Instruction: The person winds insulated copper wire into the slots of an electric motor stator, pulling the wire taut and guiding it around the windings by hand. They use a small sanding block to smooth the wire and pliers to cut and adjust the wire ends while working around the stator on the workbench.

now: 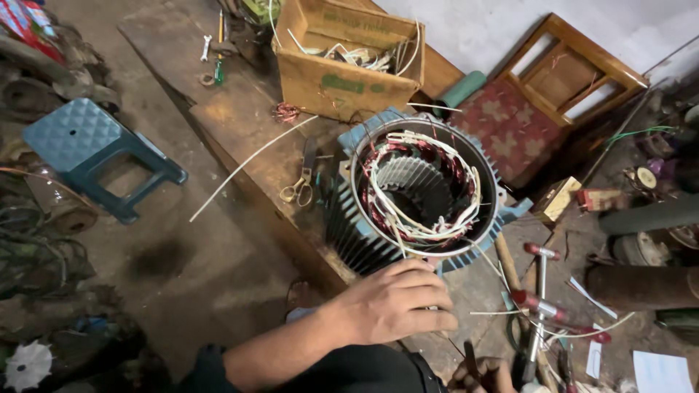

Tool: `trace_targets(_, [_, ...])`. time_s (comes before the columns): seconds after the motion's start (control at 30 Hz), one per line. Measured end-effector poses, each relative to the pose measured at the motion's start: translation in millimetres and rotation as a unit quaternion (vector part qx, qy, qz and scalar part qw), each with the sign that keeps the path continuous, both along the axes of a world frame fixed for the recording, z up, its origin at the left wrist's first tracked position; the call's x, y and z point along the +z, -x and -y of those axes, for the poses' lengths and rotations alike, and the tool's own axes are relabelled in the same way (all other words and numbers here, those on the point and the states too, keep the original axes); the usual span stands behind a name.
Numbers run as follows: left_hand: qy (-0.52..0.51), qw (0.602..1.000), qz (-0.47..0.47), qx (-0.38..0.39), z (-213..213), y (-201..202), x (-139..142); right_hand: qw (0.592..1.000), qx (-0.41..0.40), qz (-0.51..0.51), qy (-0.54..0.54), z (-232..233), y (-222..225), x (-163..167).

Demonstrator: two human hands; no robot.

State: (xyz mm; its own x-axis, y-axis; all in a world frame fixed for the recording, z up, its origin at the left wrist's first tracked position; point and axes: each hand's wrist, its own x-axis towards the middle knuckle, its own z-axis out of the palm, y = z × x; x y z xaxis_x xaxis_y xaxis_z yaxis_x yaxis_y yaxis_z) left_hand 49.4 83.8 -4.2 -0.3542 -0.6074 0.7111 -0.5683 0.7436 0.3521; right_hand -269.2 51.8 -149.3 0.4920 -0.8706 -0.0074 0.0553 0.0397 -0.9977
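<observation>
A blue finned motor stator (349, 225) stands on a wooden bench (240, 124), its bore ringed with copper windings (459, 171) and white sleeved leads (426, 142). My left hand (397, 302) rests with curled fingers against the stator's near rim. A thin white strand (489, 313) runs out to the right from its fingertips; whether it is gripped is unclear. My right hand (480, 375) shows only partly at the bottom edge, closed around a thin dark tool (470, 355) that points up.
Yellow-handled scissors (300, 185) lie left of the stator and a cardboard box (342, 80) with wire scraps behind it. Red-handled tools (542, 309) and a wooden handle (506, 262) lie to the right. A blue plastic stool (87, 142) stands on the floor, a wooden frame (568, 65) by the wall.
</observation>
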Motion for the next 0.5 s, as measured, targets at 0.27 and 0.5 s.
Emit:
trace_targets(0.27, [-0.098,0.992,0.032,-0.072,-5,21,-12,0.950,-0.121,-0.237,0.165,-45,-21,74])
trace_targets(0.5, [-0.089,0.962,0.174,-0.192,45,43,-36,0.978,-0.002,-0.025,0.207,-76,-5,83])
